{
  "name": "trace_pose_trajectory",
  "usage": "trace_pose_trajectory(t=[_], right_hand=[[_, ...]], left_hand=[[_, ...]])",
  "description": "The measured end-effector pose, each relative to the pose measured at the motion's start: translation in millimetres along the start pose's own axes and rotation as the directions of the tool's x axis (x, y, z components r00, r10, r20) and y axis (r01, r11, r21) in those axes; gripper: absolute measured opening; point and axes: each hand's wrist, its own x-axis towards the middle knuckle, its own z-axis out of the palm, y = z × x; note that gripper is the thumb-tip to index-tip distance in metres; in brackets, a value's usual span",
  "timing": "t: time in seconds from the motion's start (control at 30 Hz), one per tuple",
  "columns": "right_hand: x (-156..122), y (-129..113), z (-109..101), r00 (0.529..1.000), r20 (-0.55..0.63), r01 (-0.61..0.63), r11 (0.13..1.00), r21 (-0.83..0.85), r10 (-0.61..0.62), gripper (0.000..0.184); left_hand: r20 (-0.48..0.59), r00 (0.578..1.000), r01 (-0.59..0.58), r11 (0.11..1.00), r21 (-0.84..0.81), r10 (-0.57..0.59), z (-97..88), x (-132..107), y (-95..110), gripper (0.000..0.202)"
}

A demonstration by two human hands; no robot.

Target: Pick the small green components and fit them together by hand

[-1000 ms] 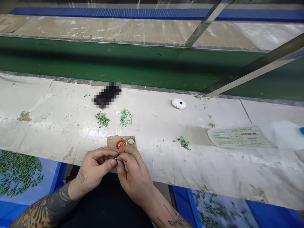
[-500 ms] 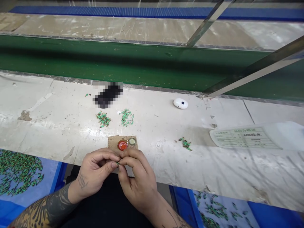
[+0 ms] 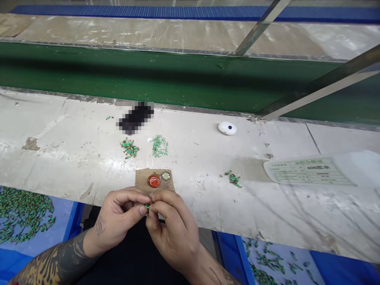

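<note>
My left hand (image 3: 118, 219) and my right hand (image 3: 170, 229) meet at the near edge of the white workbench (image 3: 59, 150), fingertips pinched together on a tiny green part (image 3: 147, 206). Both hands are closed on it. Just beyond the fingers lies a brown card (image 3: 141, 178) carrying a red cap (image 3: 153, 181) and a smaller pale cap (image 3: 166, 175). Small heaps of green parts lie farther back, a left heap (image 3: 129, 148) and a right heap (image 3: 159, 145), with a third little cluster (image 3: 234, 179) off to the right.
Blue trays with many green parts sit below the bench at left (image 3: 23, 215) and right (image 3: 267, 265). A white oval device (image 3: 227, 128), a blurred dark object (image 3: 135, 117) and a labelled plastic bag (image 3: 314, 170) lie on the bench. A green conveyor belt (image 3: 148, 79) runs behind.
Both hands stay pinched on the green part and have drifted slightly down and right in view; the scene has shifted a little with the camera.
</note>
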Motion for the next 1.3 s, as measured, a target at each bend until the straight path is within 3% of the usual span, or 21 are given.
trace_pose_trajectory(t=[0.23, 0.53, 0.93, 1.3], right_hand=[[0.1, -0.6, 0.8, 0.999, -0.026, 0.022, 1.0, 0.011, -0.022, 0.023], [-3.8, 0.9, 2.3, 0.996, -0.048, 0.074, 0.996, 0.04, -0.072, 0.025], [-2.4, 0.8, 2.2, 0.997, -0.065, 0.035, 0.999, 0.015, -0.034, 0.027], [-5.4, 0.7, -1.3, 0.994, -0.019, 0.104, 0.994, 0.032, -0.104, 0.028]], left_hand=[[0.026, 0.999, 0.028, 0.999, -0.029, -0.027, -0.9, -1.3, -2.1, 0.015], [-0.017, 1.0, -0.025, 0.999, 0.021, 0.026, 2.2, -2.3, -1.0, 0.009], [0.001, 1.0, 0.005, 0.999, -0.036, -0.005, 2.3, -2.5, -2.4, 0.016], [0.005, 1.0, 0.017, 0.993, -0.116, -0.017, 4.8, -6.2, -0.4, 0.016]])
